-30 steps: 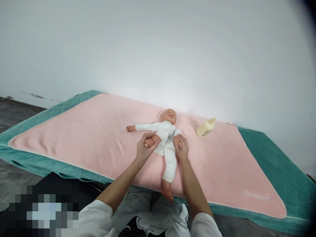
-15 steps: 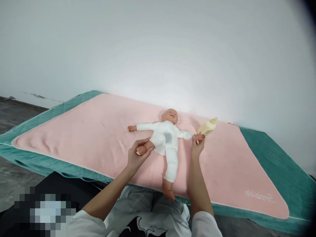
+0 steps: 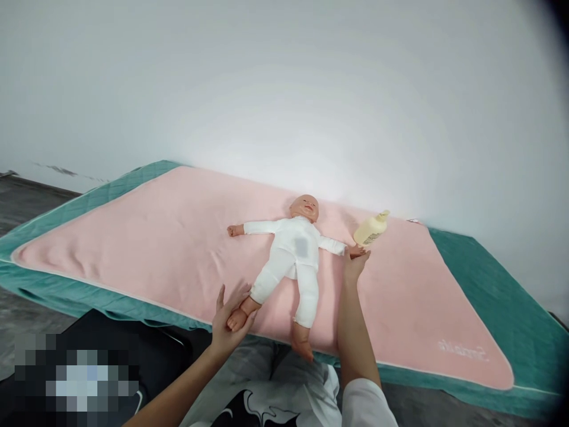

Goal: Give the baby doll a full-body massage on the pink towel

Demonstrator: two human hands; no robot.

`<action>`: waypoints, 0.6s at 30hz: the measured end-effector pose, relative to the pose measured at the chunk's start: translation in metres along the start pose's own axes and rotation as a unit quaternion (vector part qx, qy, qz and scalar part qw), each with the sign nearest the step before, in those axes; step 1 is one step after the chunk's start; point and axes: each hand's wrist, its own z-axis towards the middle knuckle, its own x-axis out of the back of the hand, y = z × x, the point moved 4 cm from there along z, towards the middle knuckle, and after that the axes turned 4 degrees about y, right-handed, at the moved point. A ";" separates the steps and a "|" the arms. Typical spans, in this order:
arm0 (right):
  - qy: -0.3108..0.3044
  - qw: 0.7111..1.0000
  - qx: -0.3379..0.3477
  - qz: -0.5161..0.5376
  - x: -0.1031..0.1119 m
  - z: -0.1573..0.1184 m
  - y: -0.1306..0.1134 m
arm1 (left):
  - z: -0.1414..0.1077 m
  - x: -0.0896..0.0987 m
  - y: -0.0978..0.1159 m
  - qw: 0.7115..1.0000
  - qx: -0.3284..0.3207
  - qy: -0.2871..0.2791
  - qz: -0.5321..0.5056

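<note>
A bald baby doll (image 3: pixel 284 240) in a white cloth body lies on its back, face up, with a grey patch on its chest. Its legs point towards me, one bare foot at the mat's near edge. My left hand (image 3: pixel 231 320) is open, fingers spread, with the doll's left-side foot resting against the palm. On the other side, my right hand (image 3: pixel 354 267) is closed around the doll's hand, that arm stretched out sideways. Just beyond my right fingers a pale yellow pump bottle (image 3: pixel 371 230) lies tilted, its printed label partly showing.
The pink mat (image 3: pixel 146 231) covers most of a bed with a green quilted cover (image 3: pixel 471 267). A plain white wall (image 3: pixel 284 107) rises right behind it. At the lower left stands a black surface (image 3: pixel 169 362), with a blurred-out patch over part of it.
The doll's left-side leg has gone from bent up to stretched out towards me. My left hand has moved down and left with the foot, its fingers loosened. The right hand stays at the doll's hand.
</note>
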 end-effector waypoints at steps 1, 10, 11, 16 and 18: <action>0.012 1.000 -0.005 -0.009 0.001 0.000 0.000 | -0.003 0.002 -0.001 1.000 -0.006 -0.001 0.006; 0.039 0.999 0.006 -0.025 0.005 0.003 -0.006 | -0.025 0.008 -0.012 0.999 0.015 -0.023 0.022; 0.041 0.999 0.010 -0.029 0.005 0.003 -0.006 | -0.028 0.008 -0.013 0.999 0.014 -0.022 0.024; 0.037 0.999 0.022 -0.031 0.005 0.005 -0.007 | -0.037 0.010 -0.015 0.999 -0.002 -0.014 0.041; 0.031 0.999 0.028 -0.030 0.005 0.005 -0.008 | -0.038 0.011 -0.015 0.999 -0.007 -0.011 0.047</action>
